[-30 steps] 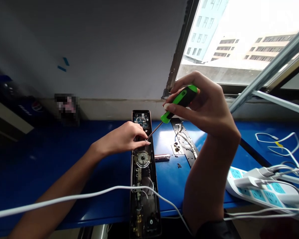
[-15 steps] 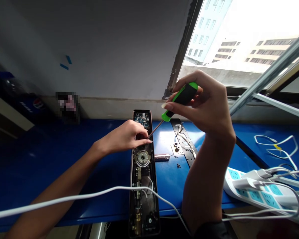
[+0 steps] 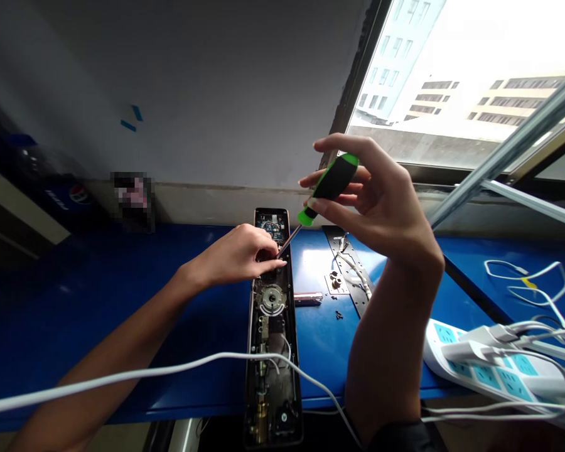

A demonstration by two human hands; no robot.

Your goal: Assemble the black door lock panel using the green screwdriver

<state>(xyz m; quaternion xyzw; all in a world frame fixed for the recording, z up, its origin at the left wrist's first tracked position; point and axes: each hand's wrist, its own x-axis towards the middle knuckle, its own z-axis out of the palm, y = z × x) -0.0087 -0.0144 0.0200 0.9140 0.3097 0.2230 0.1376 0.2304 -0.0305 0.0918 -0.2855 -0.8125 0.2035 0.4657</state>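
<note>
A long, narrow black lock housing (image 3: 273, 326), uncovered to show its inner parts, lies lengthwise before me and overhangs the table's front edge. Over its upper half, my left hand (image 3: 245, 254) is closed, thumb and forefinger together where the screwdriver's shaft ends; what they pinch is hidden. My right hand (image 3: 371, 201) grips a green-and-black screwdriver (image 3: 332, 185) by the handle, thumb on one side and fingertips loosely on the other. Its shaft slants down left into the housing. A circuit board (image 3: 270, 227) sits at the far end, and a round metal part (image 3: 272, 300) lies below my left hand.
Right of the housing are a metal cylinder (image 3: 308, 299), loose screws (image 3: 339, 315) and a black plate (image 3: 332, 237) with wires. A white cable (image 3: 193, 364) crosses in front. A power strip (image 3: 480, 370) with plugs stands at right; a bottle (image 3: 68, 194) is at left.
My right hand has shifted slightly left with the screwdriver, its forefinger now lifted and stretched off the handle. My left hand stays at the same spot on the housing.
</note>
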